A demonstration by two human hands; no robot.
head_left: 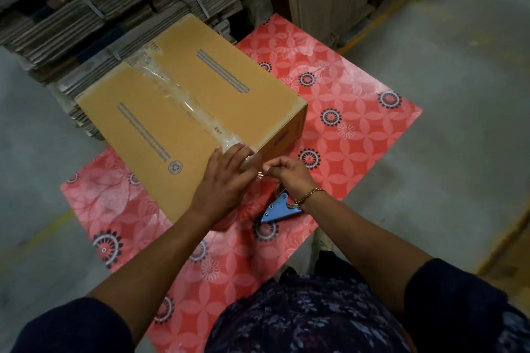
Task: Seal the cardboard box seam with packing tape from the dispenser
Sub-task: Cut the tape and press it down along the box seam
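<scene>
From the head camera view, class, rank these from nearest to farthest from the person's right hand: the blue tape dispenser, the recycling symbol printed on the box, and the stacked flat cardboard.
Measured from the right hand:
1. Blue tape dispenser, on the cloth just below the wrist.
2. Recycling symbol, on the box top, left of both hands.
3. Stacked flat cardboard, behind the box at the far left.

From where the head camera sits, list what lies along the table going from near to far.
Patterned red tablecloth → blue tape dispenser → right hand and left hand at the box's near edge → cardboard box with clear tape along its seam → stacks of flattened cardboard.
</scene>
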